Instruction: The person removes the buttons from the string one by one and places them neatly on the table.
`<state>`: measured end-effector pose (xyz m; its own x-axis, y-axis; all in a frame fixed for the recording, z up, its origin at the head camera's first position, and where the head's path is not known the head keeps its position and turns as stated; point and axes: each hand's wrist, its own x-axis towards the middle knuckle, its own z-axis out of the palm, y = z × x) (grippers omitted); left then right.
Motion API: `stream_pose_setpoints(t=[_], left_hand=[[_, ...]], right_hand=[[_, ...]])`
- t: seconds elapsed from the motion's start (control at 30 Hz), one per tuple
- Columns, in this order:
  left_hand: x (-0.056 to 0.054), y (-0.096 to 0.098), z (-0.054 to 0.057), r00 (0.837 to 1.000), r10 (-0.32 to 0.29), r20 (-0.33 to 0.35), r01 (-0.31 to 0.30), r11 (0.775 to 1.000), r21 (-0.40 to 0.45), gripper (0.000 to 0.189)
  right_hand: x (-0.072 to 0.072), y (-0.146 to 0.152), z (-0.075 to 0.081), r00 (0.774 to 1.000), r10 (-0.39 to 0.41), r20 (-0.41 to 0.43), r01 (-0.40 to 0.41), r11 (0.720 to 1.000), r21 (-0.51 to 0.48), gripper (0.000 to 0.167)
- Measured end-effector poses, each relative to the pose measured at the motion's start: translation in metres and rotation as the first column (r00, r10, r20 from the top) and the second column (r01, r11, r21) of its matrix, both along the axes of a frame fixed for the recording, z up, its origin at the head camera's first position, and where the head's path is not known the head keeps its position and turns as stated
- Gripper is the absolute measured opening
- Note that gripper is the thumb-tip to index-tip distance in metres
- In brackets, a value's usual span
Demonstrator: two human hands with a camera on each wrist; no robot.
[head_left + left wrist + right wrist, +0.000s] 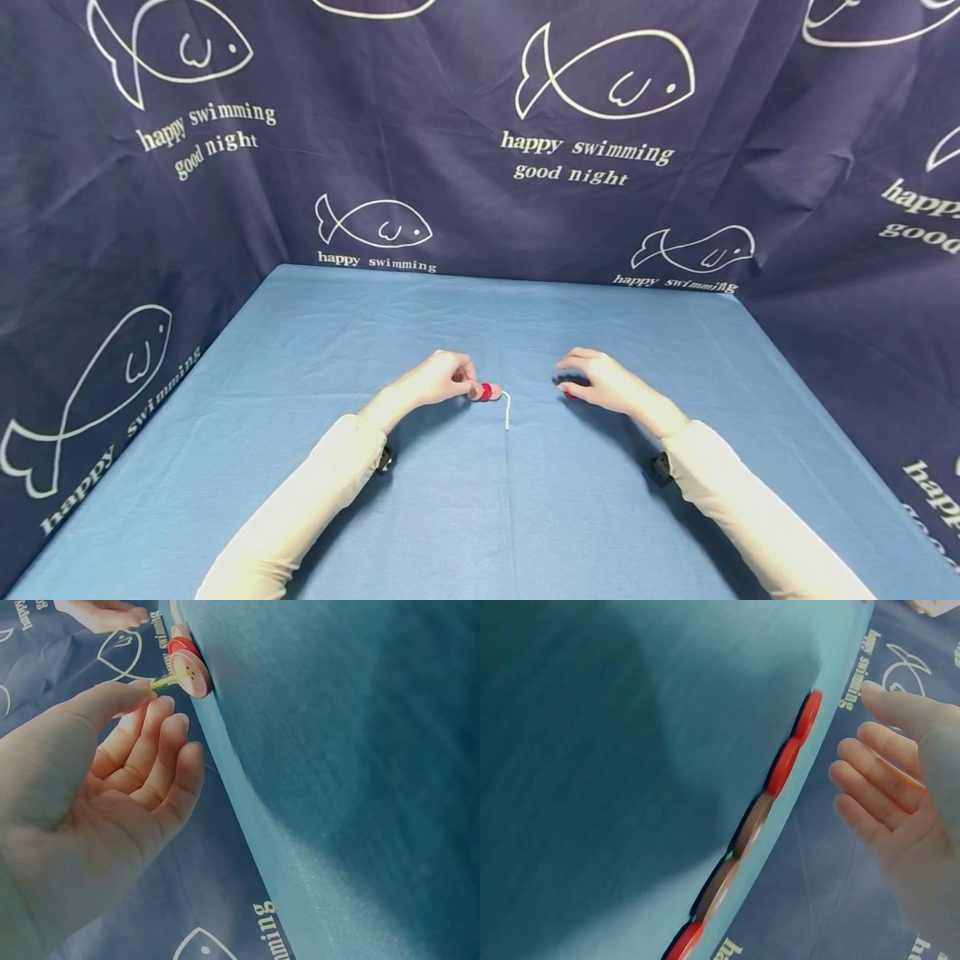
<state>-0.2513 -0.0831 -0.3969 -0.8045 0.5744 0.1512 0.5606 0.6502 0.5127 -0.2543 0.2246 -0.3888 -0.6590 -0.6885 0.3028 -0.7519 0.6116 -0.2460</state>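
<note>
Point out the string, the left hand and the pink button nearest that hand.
String (507, 411): head view, on its free tail.
Left hand (441, 378): head view, on its back.
Pink button (196, 678): left wrist view, on its flat face.

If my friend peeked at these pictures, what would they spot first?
Probably the big white fish outlines on the dark blue curtain behind the table. Next, maybe the left hand near the middle, pinching a yellow-green string that runs through pink and red buttons. Then the line of red and brownish discs lying by the open right hand.
</note>
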Motion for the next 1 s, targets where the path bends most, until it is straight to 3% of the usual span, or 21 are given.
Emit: stream_pose_setpoints(t=[1.0], left_hand=[[0.001, -0.001, 0.000, 1.000, -0.005, -0.007, 0.005, 1.000, -0.008, 0.006]], right_hand=[[0.001, -0.047, -0.001, 0.995, 0.103, 0.007, -0.103, 0.995, -0.013, 0.029]])
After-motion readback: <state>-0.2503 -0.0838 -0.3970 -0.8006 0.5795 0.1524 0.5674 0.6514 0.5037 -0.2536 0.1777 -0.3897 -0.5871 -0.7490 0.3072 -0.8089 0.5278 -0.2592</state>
